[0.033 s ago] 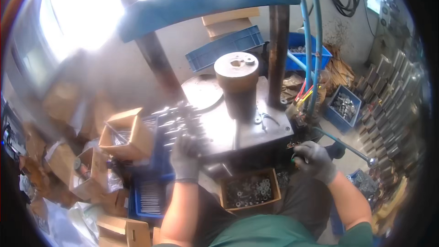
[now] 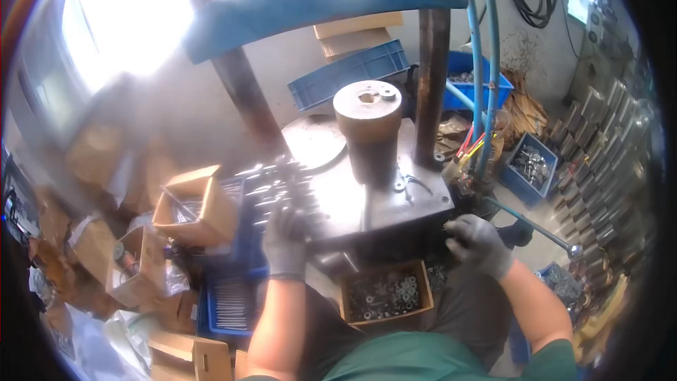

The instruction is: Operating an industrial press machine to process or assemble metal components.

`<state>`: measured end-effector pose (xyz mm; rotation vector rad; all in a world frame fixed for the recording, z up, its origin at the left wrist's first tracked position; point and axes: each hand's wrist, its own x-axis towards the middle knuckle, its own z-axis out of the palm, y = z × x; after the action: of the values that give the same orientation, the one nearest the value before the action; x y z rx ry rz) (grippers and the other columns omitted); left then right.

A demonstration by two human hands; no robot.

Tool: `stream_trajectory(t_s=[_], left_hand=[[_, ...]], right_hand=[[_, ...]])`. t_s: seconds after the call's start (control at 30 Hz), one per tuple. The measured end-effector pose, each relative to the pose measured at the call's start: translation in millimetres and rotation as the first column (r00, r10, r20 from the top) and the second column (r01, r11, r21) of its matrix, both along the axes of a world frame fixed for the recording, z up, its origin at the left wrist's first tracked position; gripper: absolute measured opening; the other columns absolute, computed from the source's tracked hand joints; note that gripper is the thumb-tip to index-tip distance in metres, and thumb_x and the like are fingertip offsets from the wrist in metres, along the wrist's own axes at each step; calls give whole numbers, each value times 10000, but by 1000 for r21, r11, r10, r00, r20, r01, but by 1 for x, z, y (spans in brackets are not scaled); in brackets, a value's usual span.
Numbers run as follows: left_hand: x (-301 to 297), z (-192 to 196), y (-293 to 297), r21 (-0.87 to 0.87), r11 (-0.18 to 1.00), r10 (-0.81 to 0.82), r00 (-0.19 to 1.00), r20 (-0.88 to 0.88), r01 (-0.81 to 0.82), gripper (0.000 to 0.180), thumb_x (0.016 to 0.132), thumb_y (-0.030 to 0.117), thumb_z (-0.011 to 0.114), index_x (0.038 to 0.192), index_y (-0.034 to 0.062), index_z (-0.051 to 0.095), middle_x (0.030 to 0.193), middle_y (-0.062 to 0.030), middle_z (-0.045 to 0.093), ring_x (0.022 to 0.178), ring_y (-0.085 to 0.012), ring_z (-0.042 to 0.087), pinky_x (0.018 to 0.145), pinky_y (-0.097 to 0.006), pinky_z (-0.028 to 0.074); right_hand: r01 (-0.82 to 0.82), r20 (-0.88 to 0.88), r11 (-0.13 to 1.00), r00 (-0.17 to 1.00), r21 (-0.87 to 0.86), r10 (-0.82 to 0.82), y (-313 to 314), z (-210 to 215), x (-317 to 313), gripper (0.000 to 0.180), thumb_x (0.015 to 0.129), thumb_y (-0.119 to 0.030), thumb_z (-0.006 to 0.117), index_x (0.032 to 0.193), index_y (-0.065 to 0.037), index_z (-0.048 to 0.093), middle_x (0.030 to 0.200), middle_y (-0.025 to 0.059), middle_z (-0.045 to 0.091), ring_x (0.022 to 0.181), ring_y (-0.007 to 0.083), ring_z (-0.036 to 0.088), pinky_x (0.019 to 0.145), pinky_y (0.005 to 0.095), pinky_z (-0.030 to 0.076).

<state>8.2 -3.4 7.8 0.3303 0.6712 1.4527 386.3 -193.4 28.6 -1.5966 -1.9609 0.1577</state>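
Observation:
My left hand, in a grey glove, lies on the front left edge of the steel press table. Its fingers touch a blurred heap of metal rods; whether it grips one is unclear. My gloved right hand is at the table's front right corner, fingers curled on a small dark part. A rusty cylinder die stands upright mid-table with a small ring on top. A cardboard box of metal rings sits between my arms.
A blue press beam spans overhead on two columns. A lever with a ball end sticks out right. Blue crates of parts stand right and behind. Open cardboard boxes crowd the left. A blue tray of rods lies low left.

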Motion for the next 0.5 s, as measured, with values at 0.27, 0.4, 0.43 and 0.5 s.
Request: stream_trajectory(t_s=[0.27,0.4,0.43,0.5], left_hand=[[-15,42,46,-15,987,-153,970,190,159,200,1063,254,665,1171,86,673,925,-43,737,725,-112,696,600,-250,588],[-24,33,66,-4,951,-278,859,431,310,138,1047,194,679,1167,126,680,893,-31,711,674,-112,665,561,-241,556],[-25,29,68,-2,953,-272,859,433,303,138,1047,194,679,1167,126,680,893,-31,711,674,-112,665,561,-241,556],[-18,41,61,-63,964,-230,927,295,259,130,1026,170,699,1152,142,682,824,-11,660,619,-108,602,521,-239,517]], right_hand=[[160,272,983,954,-94,-129,127,-46,-46,375,920,-291,731,1232,-82,716,1161,189,699,1040,374,709,921,488,585],[192,351,978,924,-82,-151,161,-38,-60,401,948,-283,680,1289,-74,723,1293,197,666,1159,360,675,965,475,579],[211,401,969,904,-128,-144,172,-39,-61,386,950,-281,670,1261,-63,735,1292,201,665,1153,363,680,971,473,578],[269,432,945,886,-187,-167,180,-33,-67,340,950,-271,638,1158,-37,769,1287,220,663,1144,372,688,980,475,576]])
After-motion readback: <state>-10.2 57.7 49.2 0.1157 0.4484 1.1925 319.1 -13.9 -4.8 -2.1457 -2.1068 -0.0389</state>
